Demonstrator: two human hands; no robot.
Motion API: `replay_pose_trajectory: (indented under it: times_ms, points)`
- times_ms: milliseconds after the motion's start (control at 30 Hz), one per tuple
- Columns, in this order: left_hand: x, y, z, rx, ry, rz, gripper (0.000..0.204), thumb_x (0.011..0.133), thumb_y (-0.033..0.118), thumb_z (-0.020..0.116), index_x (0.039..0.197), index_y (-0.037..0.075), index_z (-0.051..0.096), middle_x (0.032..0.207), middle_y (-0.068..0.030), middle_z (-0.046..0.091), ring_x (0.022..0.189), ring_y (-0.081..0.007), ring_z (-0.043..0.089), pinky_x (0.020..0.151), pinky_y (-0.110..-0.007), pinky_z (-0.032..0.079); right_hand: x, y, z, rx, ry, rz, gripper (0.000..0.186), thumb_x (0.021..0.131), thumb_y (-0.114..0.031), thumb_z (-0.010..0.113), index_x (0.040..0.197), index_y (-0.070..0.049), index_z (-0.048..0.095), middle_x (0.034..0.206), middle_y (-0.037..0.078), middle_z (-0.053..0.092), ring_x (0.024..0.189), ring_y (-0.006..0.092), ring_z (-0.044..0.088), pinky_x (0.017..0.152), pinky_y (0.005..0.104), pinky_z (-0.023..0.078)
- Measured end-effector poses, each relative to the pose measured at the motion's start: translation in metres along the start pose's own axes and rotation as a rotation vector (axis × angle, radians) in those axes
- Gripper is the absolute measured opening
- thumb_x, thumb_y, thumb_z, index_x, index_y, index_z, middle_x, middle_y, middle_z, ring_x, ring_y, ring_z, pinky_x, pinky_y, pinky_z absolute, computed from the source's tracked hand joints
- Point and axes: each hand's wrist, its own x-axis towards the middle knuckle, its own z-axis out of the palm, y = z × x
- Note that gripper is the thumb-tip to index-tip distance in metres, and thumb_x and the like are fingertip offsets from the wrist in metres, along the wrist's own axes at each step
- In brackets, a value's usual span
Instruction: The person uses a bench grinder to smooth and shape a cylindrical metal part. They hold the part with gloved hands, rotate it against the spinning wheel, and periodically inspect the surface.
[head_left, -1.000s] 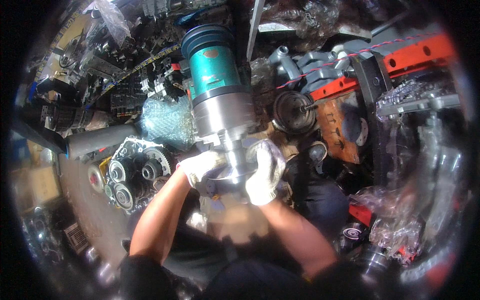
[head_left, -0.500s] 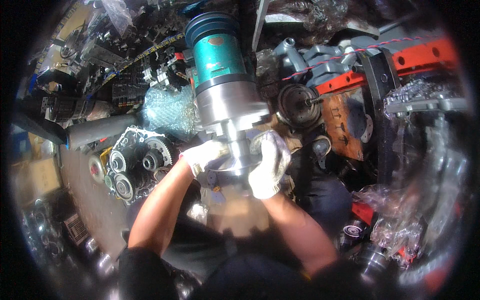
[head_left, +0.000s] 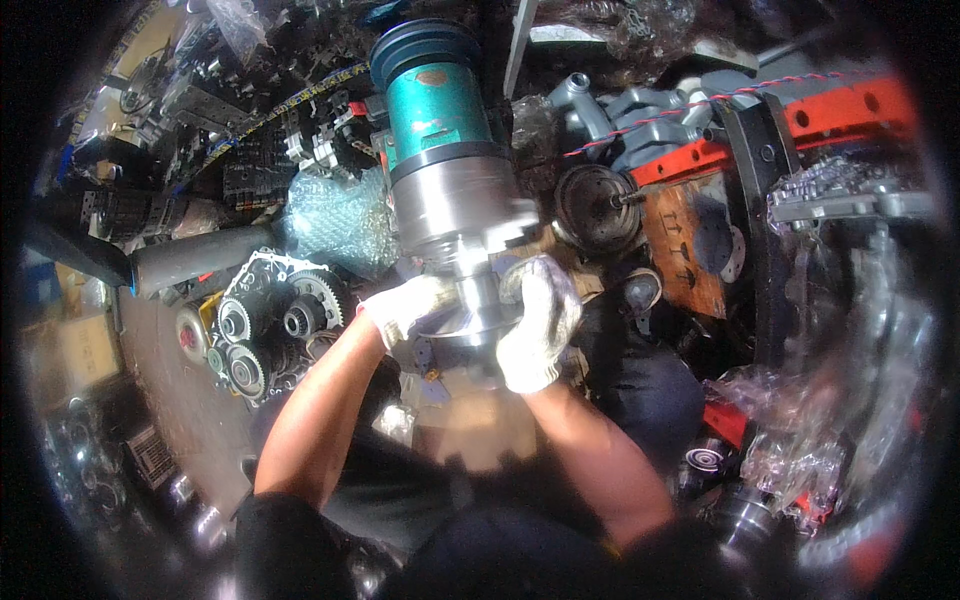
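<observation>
A teal machine spindle [head_left: 435,115] with a black grooved pulley [head_left: 425,45] at its far end carries a silver chuck [head_left: 455,200] pointing toward me. The chuck's jaws are smeared by motion. At the chuck's near end is a shiny flanged metal shaft [head_left: 474,295], round and stepped, with a wide disc. My left hand [head_left: 402,308], in a white glove, is closed against its left side. From the right, my gloved right hand [head_left: 540,325] closes on it with bent fingers. The fingertips behind the shaft are hidden.
An open gear housing [head_left: 280,320] with several gears lies left of my left forearm. Bubble wrap [head_left: 340,220] sits beside the chuck. At the right are a round metal drum [head_left: 598,212], an orange-brown board [head_left: 685,250], a red beam [head_left: 840,110] and plastic-wrapped castings [head_left: 850,205].
The blurred chuck jaws show in a different position, with one now standing out to the right. My right hand has shifted very slightly upward; my left hand stays nearly in place.
</observation>
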Motion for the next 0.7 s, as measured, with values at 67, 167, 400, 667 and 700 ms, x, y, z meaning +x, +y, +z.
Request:
replay_pose_trajectory:
  times_ms: [67, 167, 400, 667, 700]
  points:
    - [-0.001, -0.003, 0.005, -0.074, 0.2, 0.188, 0.03, 0.108, 0.018, 0.063, 0.133, 0.003, 0.069, 0.124, -0.0117, 0.075, 0.11, -0.0187, 0.072, 0.096, -0.031, 0.059, 0.001, -0.001, -0.002, 0.042, -0.042, 0.051, 0.016, 0.099, 0.002, 0.054, 0.113, 0.004, 0.061, 0.084, 0.018, 0.065, 0.074, 0.0375, 0.062, 0.069, 0.0496, 0.051]
    - [-0.004, -0.007, 0.011, -0.387, 0.136, -0.056, 0.035, 0.108, 0.018, 0.062, 0.139, 0.002, 0.065, 0.129, -0.0125, 0.074, 0.115, -0.0195, 0.071, 0.1, -0.032, 0.058, 0.006, -0.002, -0.003, 0.025, 0.011, -0.008, 0.013, 0.099, 0.001, 0.054, 0.109, 0.004, 0.061, 0.083, 0.018, 0.064, 0.074, 0.0373, 0.062, 0.07, 0.0495, 0.05]
    - [-0.007, 0.0, 0.007, -0.325, 0.256, 0.187, 0.041, 0.105, 0.016, 0.067, 0.143, 0.002, 0.062, 0.133, -0.0116, 0.072, 0.117, -0.018, 0.07, 0.1, -0.032, 0.058, 0.004, 0.001, -0.005, 0.185, -0.116, 0.177, 0.01, 0.1, -0.001, 0.053, 0.107, 0.003, 0.06, 0.082, 0.018, 0.063, 0.073, 0.0375, 0.061, 0.068, 0.0501, 0.048]
    - [-0.002, 0.009, -0.007, -0.316, 0.074, -0.084, 0.024, 0.097, 0.012, 0.072, 0.12, 0.004, 0.074, 0.113, -0.0074, 0.077, 0.098, -0.0147, 0.071, 0.087, -0.029, 0.059, 0.003, 0.004, -0.001, 0.154, -0.045, 0.038, 0.01, 0.1, -0.001, 0.053, 0.107, 0.002, 0.061, 0.08, 0.018, 0.063, 0.072, 0.0372, 0.061, 0.067, 0.0495, 0.048]
    - [-0.002, 0.01, -0.008, -0.482, 0.087, -0.143, 0.023, 0.097, 0.012, 0.072, 0.119, 0.004, 0.075, 0.112, -0.0071, 0.077, 0.097, -0.0148, 0.071, 0.085, -0.029, 0.058, 0.004, 0.004, -0.003, 0.194, -0.072, 0.089, 0.011, 0.1, 0.0, 0.053, 0.108, 0.002, 0.06, 0.081, 0.018, 0.063, 0.072, 0.0371, 0.061, 0.067, 0.0495, 0.048]
